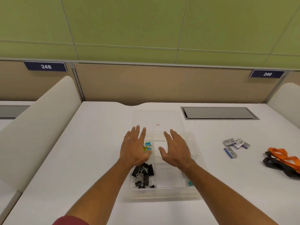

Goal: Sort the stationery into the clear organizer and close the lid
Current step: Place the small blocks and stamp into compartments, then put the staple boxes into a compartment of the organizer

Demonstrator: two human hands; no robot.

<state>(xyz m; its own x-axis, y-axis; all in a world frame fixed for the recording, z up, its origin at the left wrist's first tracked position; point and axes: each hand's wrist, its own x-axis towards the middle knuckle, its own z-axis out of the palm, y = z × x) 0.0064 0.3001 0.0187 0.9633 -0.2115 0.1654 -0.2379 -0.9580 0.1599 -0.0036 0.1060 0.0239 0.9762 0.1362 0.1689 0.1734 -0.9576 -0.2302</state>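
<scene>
Both hands, the left hand (pixel 134 146) and right hand (pixel 176 149), are hovering spread-fingered, holding nothing, over the clear organizer (pixel 197 161) (black binder clips (pixel 143 175) inside).

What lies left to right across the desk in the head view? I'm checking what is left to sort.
Left hand → right hand over the clear organizer → staple boxes → orange lanyard.

Left hand (pixel 134 147) and right hand (pixel 176 149) flat, fingers spread, above clear organizer (pixel 198 161); black binder clips (pixel 143 175) in its near-left compartment; staple boxes (pixel 235 145) on worktop (pixel 81 159).
</scene>
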